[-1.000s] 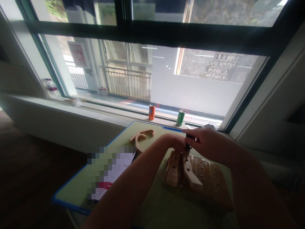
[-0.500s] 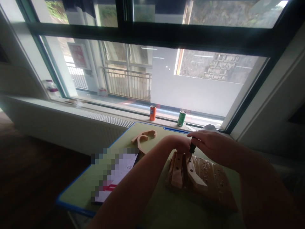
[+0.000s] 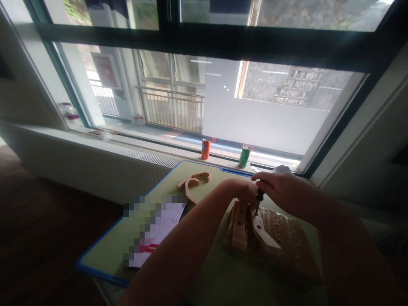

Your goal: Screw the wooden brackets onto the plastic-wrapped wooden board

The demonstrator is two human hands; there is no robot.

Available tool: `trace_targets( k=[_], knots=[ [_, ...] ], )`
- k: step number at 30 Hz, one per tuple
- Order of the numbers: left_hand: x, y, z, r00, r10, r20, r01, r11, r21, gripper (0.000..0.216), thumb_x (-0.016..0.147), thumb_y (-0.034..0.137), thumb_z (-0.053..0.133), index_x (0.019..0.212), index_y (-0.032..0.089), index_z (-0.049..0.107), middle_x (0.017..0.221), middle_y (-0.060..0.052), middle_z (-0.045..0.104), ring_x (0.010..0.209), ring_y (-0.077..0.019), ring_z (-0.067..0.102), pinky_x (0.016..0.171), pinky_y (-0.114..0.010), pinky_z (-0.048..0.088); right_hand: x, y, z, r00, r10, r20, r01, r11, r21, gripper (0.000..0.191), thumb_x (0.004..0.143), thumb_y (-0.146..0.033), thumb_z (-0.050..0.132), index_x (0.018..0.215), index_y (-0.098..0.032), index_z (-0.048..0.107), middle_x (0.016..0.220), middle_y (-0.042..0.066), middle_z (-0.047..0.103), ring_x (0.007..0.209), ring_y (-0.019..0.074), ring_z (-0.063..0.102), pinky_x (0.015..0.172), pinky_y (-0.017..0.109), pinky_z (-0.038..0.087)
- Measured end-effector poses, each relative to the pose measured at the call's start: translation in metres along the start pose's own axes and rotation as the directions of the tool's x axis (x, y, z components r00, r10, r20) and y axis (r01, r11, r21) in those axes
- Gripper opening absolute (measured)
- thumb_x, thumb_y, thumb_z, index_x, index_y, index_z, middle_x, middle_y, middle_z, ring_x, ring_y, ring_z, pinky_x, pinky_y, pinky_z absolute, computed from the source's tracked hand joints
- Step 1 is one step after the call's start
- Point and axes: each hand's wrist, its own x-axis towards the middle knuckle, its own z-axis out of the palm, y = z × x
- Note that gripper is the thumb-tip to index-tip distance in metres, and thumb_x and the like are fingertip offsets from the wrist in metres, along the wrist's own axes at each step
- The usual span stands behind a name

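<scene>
My right hand [image 3: 276, 187] is closed round the dark handle of a screwdriver [image 3: 260, 194], held nearly upright. Its tip meets a pale wooden hook [image 3: 263, 233] by a hole near the far end. My left hand [image 3: 246, 190] curls over that far end, beside the screwdriver; its fingertips are partly hidden. A second drilled wooden hook [image 3: 239, 227] lies just to the left. Both rest on a brown board wrapped in clear film [image 3: 291, 238], its surface pitted with holes. The far ends of both hooks are covered by my left hand.
Two loose wooden hooks [image 3: 193, 182] lie on the green, blue-edged table [image 3: 106, 250]. A tablet [image 3: 159, 233], partly blurred out, is left of my forearm. On the window sill stand an orange can [image 3: 205, 149] and a green can [image 3: 244, 157]. A radiator [image 3: 95, 163] runs below the window.
The view has shifted slightly. Both hands keep their places at the far end of the wooden hook, and the screwdriver stays in my right hand, its tip on the wood.
</scene>
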Motion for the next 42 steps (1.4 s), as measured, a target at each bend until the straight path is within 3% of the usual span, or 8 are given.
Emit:
trace_targets(
  k=[3,8,14,17,24,33,37,42],
  knots=[
    [-0.001,0.003,0.0,1.0,0.007,-0.026,-0.005,0.999,0.048,0.01,0.06,0.016,0.054,0.068,0.012,0.053,0.06,0.001,0.048,0.063,-0.0133,0.047,0.06,-0.028,0.043,-0.007,0.003,-0.006,0.999,0.002,0.038,-0.002,1.0,0.015,0.031,0.09,-0.03,0.033,0.098,-0.024,0.061,0.085,0.002,0.067,0.07,0.0133,0.059,0.06,0.024,0.038],
    [-0.005,0.003,0.0,0.999,0.028,-0.029,-0.024,0.993,0.117,0.024,0.062,0.024,0.056,0.084,0.014,0.056,0.065,0.001,0.052,0.061,-0.013,0.049,0.057,-0.027,0.042,-0.006,0.014,-0.009,0.986,0.158,0.054,-0.15,0.98,-0.132,0.05,0.084,-0.055,0.035,0.059,-0.019,0.06,0.052,0.001,0.058,0.044,0.0114,0.047,0.046,0.026,0.03],
    [-0.004,0.001,0.0,1.0,0.028,-0.001,-0.028,0.998,0.061,0.024,0.061,0.022,0.055,0.082,0.013,0.055,0.063,0.0,0.052,0.058,-0.0139,0.05,0.053,-0.027,0.043,-0.001,0.012,-0.002,0.998,0.066,-0.001,-0.066,0.998,0.005,0.03,0.087,-0.04,0.04,0.093,-0.024,0.064,0.083,0.002,0.068,0.069,0.0144,0.06,0.062,0.025,0.039],
    [-0.003,0.001,0.0,1.0,0.028,-0.013,-0.027,0.998,0.064,0.017,0.06,0.019,0.055,0.076,0.013,0.053,0.06,0.001,0.05,0.057,-0.0129,0.049,0.054,-0.027,0.043,-0.005,0.005,-0.006,1.0,0.014,0.007,-0.014,1.0,0.022,0.029,0.089,-0.035,0.037,0.094,-0.024,0.063,0.092,0.003,0.067,0.075,0.0145,0.06,0.064,0.025,0.04],
    [-0.001,-0.001,0.001,1.0,0.02,-0.02,-0.019,0.998,0.064,0.02,0.059,0.02,0.056,0.078,0.013,0.057,0.061,0.001,0.052,0.059,-0.0133,0.051,0.057,-0.028,0.044,-0.001,0.009,-0.007,0.986,0.164,-0.003,-0.16,0.96,-0.231,0.054,0.084,-0.056,0.033,0.055,-0.02,0.059,0.052,0.003,0.058,0.048,0.0136,0.05,0.049,0.026,0.03],
    [-0.005,0.004,0.001,1.0,0.017,-0.018,-0.016,0.997,0.07,0.007,0.061,0.018,0.055,0.065,0.013,0.052,0.056,0.002,0.046,0.053,-0.0109,0.045,0.053,-0.026,0.04,0.006,0.006,0.004,0.998,0.058,-0.01,-0.059,0.998,-0.03,0.028,0.087,-0.036,0.04,0.089,-0.023,0.064,0.077,0.003,0.066,0.065,0.0141,0.058,0.057,0.024,0.035],
    [-0.002,0.002,0.0,1.0,0.015,-0.015,-0.014,0.999,0.042,0.007,0.061,0.016,0.054,0.068,0.014,0.052,0.057,0.003,0.046,0.054,-0.0111,0.046,0.055,-0.027,0.042,-0.001,0.009,-0.002,1.0,0.02,0.021,-0.019,0.999,-0.036,0.03,0.088,-0.034,0.035,0.084,-0.021,0.063,0.076,0.003,0.066,0.06,0.0123,0.056,0.055,0.024,0.035],
    [-0.002,0.001,0.002,0.999,-0.037,0.013,0.038,0.998,-0.044,0.003,0.063,0.015,0.054,0.064,0.013,0.052,0.056,0.003,0.046,0.054,-0.0101,0.044,0.056,-0.026,0.042,0.003,0.006,-0.003,0.989,0.149,-0.019,-0.15,0.962,-0.227,0.046,0.08,-0.055,0.042,0.056,-0.019,0.059,0.053,0.003,0.057,0.045,0.0125,0.047,0.046,0.026,0.027]
  ],
)
